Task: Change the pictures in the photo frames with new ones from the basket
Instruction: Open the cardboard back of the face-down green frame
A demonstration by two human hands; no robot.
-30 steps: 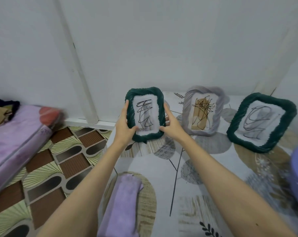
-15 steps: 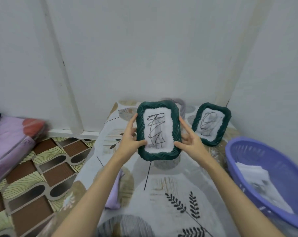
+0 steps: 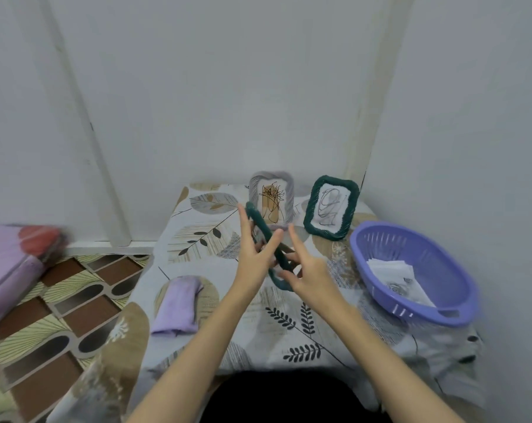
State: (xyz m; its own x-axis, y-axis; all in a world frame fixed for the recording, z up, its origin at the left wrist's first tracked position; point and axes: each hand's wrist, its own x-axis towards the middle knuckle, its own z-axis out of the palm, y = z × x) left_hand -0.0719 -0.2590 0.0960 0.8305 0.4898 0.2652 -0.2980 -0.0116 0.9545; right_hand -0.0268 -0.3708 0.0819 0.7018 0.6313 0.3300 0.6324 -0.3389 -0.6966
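Note:
I hold a dark green woven photo frame (image 3: pixel 260 223) above the middle of the table, turned edge-on so its picture is hidden. My left hand (image 3: pixel 255 254) pinches its left side, thumb across the rim. My right hand (image 3: pixel 308 271) holds its lower right side, index finger raised. A grey frame (image 3: pixel 271 181) with a brown scribbled picture and a second green frame (image 3: pixel 310 209) with a scribbled picture lean on the back wall. The purple basket (image 3: pixel 451 270) at the right holds white paper pictures (image 3: pixel 396 274).
A folded lilac cloth (image 3: pixel 176 303) lies on the leaf-patterned tablecloth (image 3: pixel 216 227) at the left. The table stands in a wall corner. A purple mattress (image 3: pixel 5 270) and patterned floor tiles (image 3: pixel 60 300) lie to the left.
The green frame came down toward me and turned from facing me to edge-on. The view tilted down and right, so the grey frame and the whole basket now show.

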